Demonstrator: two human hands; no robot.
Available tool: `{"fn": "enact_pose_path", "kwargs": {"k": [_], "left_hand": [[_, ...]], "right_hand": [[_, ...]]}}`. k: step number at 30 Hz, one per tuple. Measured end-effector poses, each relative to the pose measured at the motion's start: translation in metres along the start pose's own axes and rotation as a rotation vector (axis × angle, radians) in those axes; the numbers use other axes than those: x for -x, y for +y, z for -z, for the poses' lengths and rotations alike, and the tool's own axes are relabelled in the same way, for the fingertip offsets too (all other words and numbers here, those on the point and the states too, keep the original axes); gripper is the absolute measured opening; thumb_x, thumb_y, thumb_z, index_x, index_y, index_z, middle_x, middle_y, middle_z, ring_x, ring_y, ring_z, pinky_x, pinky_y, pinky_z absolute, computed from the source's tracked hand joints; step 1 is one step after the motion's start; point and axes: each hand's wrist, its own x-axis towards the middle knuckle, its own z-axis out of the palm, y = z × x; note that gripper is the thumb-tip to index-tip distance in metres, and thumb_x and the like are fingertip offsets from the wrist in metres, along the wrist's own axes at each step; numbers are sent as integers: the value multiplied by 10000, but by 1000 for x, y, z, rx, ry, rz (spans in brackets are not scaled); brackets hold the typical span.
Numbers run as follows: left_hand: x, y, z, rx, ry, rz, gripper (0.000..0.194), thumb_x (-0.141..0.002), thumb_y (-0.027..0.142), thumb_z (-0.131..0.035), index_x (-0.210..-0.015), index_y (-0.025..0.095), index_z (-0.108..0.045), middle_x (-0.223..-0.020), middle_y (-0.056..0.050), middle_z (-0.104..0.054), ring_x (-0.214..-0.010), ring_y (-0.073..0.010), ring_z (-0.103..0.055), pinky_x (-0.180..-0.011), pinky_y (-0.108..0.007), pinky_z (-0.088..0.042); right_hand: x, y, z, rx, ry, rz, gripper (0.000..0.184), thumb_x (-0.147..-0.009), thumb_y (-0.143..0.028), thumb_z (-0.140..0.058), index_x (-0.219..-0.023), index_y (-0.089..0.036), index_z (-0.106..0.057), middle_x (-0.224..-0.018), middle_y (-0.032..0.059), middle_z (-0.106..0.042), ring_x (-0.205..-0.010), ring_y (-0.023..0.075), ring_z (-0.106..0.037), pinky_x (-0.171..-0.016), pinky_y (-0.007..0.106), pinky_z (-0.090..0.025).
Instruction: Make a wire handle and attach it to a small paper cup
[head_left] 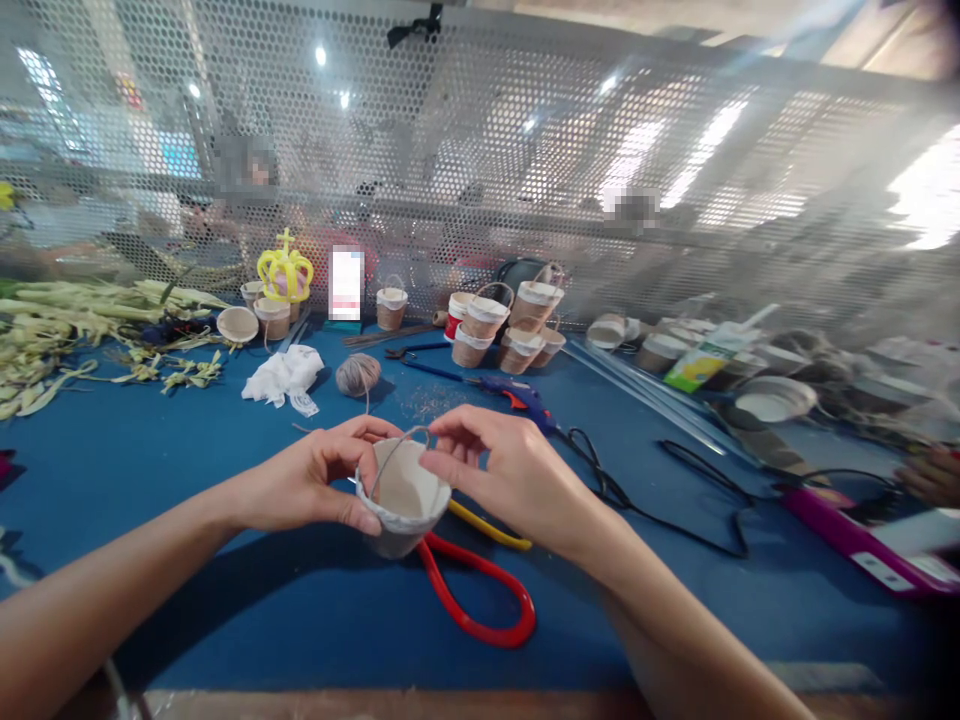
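My left hand [334, 470] grips a small round basket [409, 520] by its left rim, the thumb outside and fingers reaching in. The basket has a pale lining and a whitish braided rim, and it is tilted so that its inside faces me. A thin grey cord [394, 455] arches over its mouth. At the right side, my right hand [495, 465] pinches the cord's end near the rim. Behind the basket lies a ball of grey twine [358, 375], with a strand running toward my left hand. Red-handled scissors [517, 625] lie partly hidden beneath the basket.
A yellow-handled tool [491, 525] lies beside the scissors. Beyond are a blue glue gun [517, 395], pliers [420, 350], crumpled white tissue [285, 378] and several finished baskets [484, 320]. A purple power strip [862, 545] and another person's hand [930, 475] are at right.
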Motion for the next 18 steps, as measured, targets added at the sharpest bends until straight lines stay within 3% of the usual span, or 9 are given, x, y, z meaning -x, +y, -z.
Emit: {"fn": "enact_pose_path", "kwargs": {"k": [4,10,18], "left_hand": [[1,5,-5,-201,18,-8,149,-666,197,-699,-655,150,-557,-1152,-50,-469,-1119,-199,-446,-955,-362,-343],[3,10,-11,-349,11,-17,140,-692,214,-675,-680,154,-550,-1179,-48,-448,-1105,-186,-451,-943,-331,-350],[3,10,-10,-365,19,-8,136,-691,210,-675,-673,145,-557,-1187,-59,-447,-1110,-197,-452,-944,-337,-354]], "right_hand": [[0,0,-3,111,-111,-85,137,-752,-264,-597,-666,-158,-586,-559,-19,-581,-482,88,-486,-469,203,-343],[-1,1,-10,194,-88,22,162,-731,-95,-529,-580,-152,-524,-498,-34,-513,-449,70,-405,-465,192,-279],[-3,2,-13,192,-72,55,141,-710,-64,-533,-596,-145,-520,-496,-35,-493,-448,68,-409,-472,183,-285]]}}
